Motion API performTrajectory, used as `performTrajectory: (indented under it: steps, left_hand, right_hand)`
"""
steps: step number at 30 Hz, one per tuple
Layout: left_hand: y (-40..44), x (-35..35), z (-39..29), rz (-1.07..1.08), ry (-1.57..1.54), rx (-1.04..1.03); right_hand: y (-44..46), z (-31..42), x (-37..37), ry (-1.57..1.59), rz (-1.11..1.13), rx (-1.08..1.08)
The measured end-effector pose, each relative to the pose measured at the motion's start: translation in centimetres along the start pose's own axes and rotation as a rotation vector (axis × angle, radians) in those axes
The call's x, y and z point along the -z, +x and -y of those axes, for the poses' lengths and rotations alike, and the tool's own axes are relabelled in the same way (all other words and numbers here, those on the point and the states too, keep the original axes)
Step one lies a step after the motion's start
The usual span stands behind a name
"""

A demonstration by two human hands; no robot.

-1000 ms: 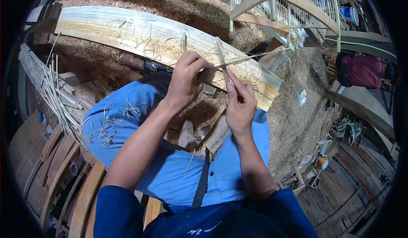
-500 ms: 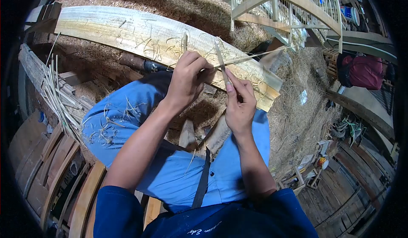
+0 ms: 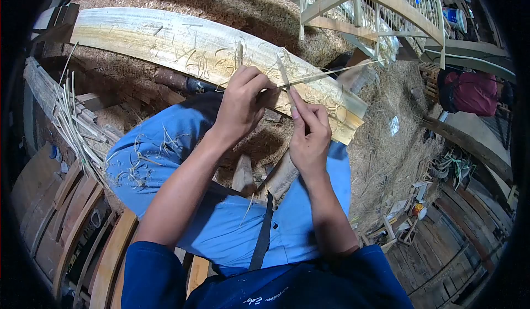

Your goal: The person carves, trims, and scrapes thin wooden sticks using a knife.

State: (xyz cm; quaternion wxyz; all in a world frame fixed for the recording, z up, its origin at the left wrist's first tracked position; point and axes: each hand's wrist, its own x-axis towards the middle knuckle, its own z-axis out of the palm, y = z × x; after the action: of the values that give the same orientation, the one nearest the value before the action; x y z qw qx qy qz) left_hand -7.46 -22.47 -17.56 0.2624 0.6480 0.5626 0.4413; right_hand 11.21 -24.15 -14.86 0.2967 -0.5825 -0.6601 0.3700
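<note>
The left hand (image 3: 243,96) is pinching a thin, pale strip (image 3: 331,73); its grip is closing tightly round the near end, with the fingers curling inward and the thumb side facing the other hand. The strip is running out from those fingers toward the right, sloping slightly upward above the worktop (image 3: 132,25), and its far end is reaching near the foot of a cage (image 3: 364,33). The right hand (image 3: 310,138) is holding a knife (image 3: 282,69), its grip wrapping firmly about the handle while the blade is pointing up and away. The knife is crossing the strip just beside the left fingers; whether the edge is biting in, one cannot tell. Beneath both, the worktop is stretching as a long board from upper left to lower right, and curled shavings (image 3: 204,63) are lying over its middle and right part. A narrow upright piece (image 3: 239,53) is standing just beyond the left knuckles. More curls are clinging to the left thigh of the blue trousers (image 3: 243,220). Off to the left, a bundle (image 3: 72,118) of slender lengths is resting on a weathered plank (image 3: 41,83), and a maroon bag (image 3: 475,94) is sitting well apart at the right.
</note>
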Motion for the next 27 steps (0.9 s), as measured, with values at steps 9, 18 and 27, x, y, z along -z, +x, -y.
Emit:
performTrajectory:
  steps: [9, 18, 27]
  left_hand:
    - [0.6, 1.2, -0.4, 0.103, 0.014, 0.01]
    - [1.9, 3.2, -0.1, 0.279, 0.11, 0.014]
    - [1.5, 2.7, 0.4, 0.259, 0.105, 0.018]
  right_hand:
    - [-0.2, -0.2, -0.9, -0.066, 0.036, 0.11]
    - [-0.5, 0.1, 0.0, -0.036, 0.121, -0.053]
    - [-0.2, 0.7, -0.8, -0.15, 0.147, -0.124]
